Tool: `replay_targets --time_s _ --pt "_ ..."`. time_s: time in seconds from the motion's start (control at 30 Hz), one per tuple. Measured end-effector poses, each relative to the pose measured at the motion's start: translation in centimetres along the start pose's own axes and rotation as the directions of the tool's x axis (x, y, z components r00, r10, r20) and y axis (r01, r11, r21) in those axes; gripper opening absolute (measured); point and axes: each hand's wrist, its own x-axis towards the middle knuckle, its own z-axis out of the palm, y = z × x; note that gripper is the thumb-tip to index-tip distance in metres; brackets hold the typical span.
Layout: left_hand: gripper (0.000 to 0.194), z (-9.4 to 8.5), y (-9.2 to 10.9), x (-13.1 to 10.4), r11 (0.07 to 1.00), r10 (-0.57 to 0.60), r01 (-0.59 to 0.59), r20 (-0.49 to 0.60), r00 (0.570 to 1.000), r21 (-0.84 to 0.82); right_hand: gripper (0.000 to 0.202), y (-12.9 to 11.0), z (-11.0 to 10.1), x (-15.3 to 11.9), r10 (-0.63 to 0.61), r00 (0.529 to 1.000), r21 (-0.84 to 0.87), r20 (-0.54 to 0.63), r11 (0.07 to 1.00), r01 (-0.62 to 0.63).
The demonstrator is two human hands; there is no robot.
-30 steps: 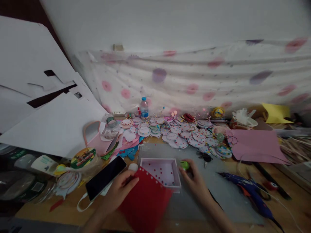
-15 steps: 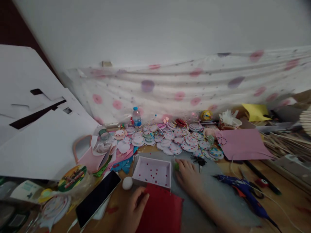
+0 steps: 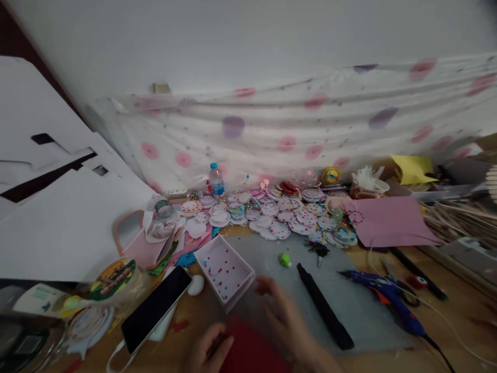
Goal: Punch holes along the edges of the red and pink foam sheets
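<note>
My left hand point(image 3: 212, 348) is closed on the edge of a red sheet point(image 3: 250, 348) at the bottom of the view, thumb on top. My right hand point(image 3: 281, 313), somewhat blurred, hovers over the sheet's right side with fingers apart and holds nothing visible. Its fingertips are close to the corner of an open white box point(image 3: 225, 272); whether they touch it I cannot tell. Small red and blue dots lie scattered in the box, which sits at an angle. A small green object point(image 3: 285, 260) and a long black object point(image 3: 325, 306) rest on the grey mat point(image 3: 267, 254).
Behind the mat spreads a heap of round dotted white discs point(image 3: 279, 220) with a water bottle point(image 3: 217, 180). A blue glue gun point(image 3: 382, 290), scissors point(image 3: 409, 296) and keys point(image 3: 319, 249) lie right. A phone point(image 3: 157, 305) and round white object point(image 3: 195, 285) lie left.
My right hand has left the green object and moved down and left towards the box. The box has turned and shifted left. The black object now shows where my forearm was.
</note>
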Motion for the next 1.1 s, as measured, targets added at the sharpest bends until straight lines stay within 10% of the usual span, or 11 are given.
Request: replay_targets --time_s 0.2,0.3,0.37,0.73,0.9,1.1 --pt "0.017 4.4 4.6 3.2 0.897 0.329 -0.366 0.179 0.927 0.248 0.041 5.5 -5.9 -3.9 -0.006 0.944 -0.535 -0.331 0.825 -0.183" --pt "0.012 6.8 7.3 6.0 0.517 0.579 -0.630 0.305 0.756 0.580 0.041 7.0 -7.3 -6.0 0.000 0.937 -0.683 -0.348 0.685 -0.254" --pt "0.016 7.6 8.4 7.7 0.421 0.607 -0.649 0.335 0.721 0.634 0.032 7.2 -7.8 -6.6 0.059 0.942 -0.674 -0.331 0.683 -0.279" --pt "0.026 4.3 6.7 5.6 0.286 0.514 -0.541 0.350 0.783 0.791 0.038 6.8 -5.5 -5.1 0.197 0.908 -0.143 -0.370 0.953 -0.266" --pt "0.026 6.6 7.3 6.4 0.271 0.524 -0.464 0.276 0.806 0.843 0.039 6.4 -4.1 -0.6 0.151 0.964 0.010 -0.218 0.988 -0.152" --pt "0.039 10.7 7.1 9.1 0.273 0.581 -0.329 0.117 0.805 0.904 0.043 8.2 -6.0 2.0 0.161 0.934 -0.004 -0.320 0.985 -0.171"
